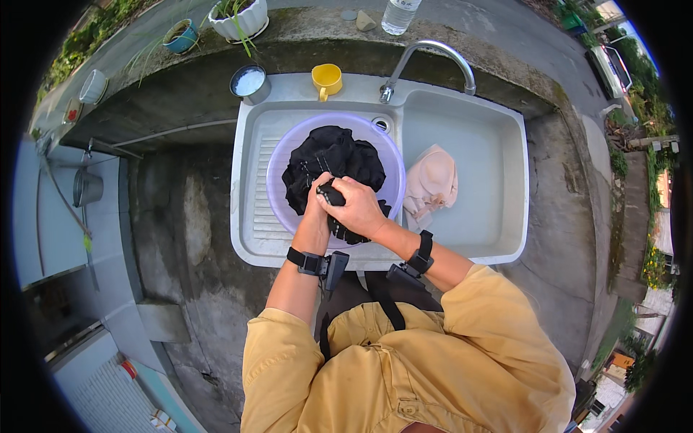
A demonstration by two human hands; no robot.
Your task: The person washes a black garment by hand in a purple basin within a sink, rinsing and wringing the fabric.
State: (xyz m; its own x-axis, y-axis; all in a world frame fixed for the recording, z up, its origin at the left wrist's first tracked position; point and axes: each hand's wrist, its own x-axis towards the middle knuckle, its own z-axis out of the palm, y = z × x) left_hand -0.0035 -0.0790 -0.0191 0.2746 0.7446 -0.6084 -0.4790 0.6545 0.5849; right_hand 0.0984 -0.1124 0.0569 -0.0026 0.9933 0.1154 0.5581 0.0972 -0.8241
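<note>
A wet-looking black garment point(336, 153) lies bunched in a lilac plastic basin point(279, 169), which stands on the ribbed left side of the sink. Over the basin's near half, my left hand point(317, 193) and my right hand point(359, 208) meet, both closed around a bunched part of the black cloth. Some of that cloth hangs below my right hand toward the basin's near rim. To the right, a pale pink cloth item point(433, 180) rests crumpled in the sink bowl, against the basin's side; neither hand touches it.
The pale sink point(498, 180) has a curved metal faucet point(433, 45) at its back. Along the back ledge stand a yellow cup point(327, 76) and a metal cup of white powder point(250, 81). Behind, a low concrete wall bears potted plants point(242, 18) and a clear bottle point(399, 16).
</note>
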